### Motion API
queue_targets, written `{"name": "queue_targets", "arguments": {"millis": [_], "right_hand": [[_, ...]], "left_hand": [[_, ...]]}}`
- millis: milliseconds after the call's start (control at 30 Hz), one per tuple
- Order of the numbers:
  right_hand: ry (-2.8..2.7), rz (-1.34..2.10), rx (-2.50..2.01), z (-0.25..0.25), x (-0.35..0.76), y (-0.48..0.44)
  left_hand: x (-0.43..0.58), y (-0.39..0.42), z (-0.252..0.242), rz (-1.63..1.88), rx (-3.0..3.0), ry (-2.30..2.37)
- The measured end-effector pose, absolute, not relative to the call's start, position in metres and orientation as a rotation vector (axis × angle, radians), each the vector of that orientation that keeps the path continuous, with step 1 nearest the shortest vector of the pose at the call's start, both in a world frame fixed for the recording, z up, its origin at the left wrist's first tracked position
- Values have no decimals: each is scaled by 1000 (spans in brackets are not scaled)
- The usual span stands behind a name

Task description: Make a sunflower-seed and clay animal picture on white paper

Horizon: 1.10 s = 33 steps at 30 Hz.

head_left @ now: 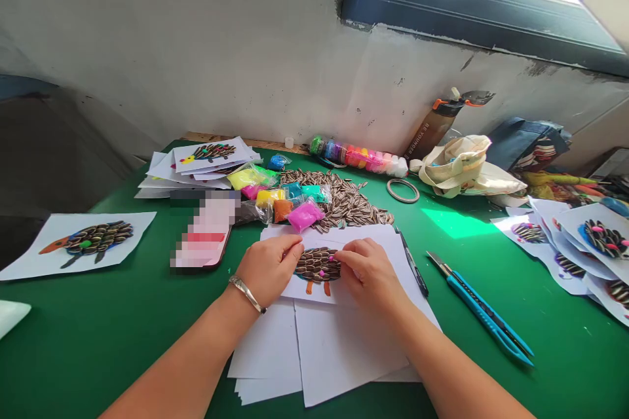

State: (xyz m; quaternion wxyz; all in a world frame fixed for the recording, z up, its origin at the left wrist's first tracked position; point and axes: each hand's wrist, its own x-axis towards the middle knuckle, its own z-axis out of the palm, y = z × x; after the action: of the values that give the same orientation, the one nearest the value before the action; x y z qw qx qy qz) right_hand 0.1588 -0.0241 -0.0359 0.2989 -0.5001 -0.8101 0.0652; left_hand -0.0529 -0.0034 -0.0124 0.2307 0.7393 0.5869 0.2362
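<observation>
A white card with a seed-covered animal picture lies in front of me on stacked paper. Its body is made of striped sunflower seeds, with small pink clay dots and two orange legs. My left hand is closed at the card's left part, thumb and fingers together; whatever is between them is hidden. At the upper right of the seed body, my right hand has its fingertips pinched at a small pink clay dot. Both hands cover the picture's sides.
Loose sunflower seeds and clay packets lie behind the card. A phone is left, a blue utility knife and black pen right. Finished seed pictures flank both sides; a bottle stands behind.
</observation>
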Motion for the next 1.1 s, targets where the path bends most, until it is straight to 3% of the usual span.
{"name": "queue_targets", "arguments": {"millis": [867, 1100], "right_hand": [[-2073, 260, -1442, -37, 167, -19], [-2133, 286, -1584, -7, 158, 20]], "left_hand": [[-52, -6, -11, 626, 2071, 1620], [-54, -2, -14, 750, 2120, 1649]]}}
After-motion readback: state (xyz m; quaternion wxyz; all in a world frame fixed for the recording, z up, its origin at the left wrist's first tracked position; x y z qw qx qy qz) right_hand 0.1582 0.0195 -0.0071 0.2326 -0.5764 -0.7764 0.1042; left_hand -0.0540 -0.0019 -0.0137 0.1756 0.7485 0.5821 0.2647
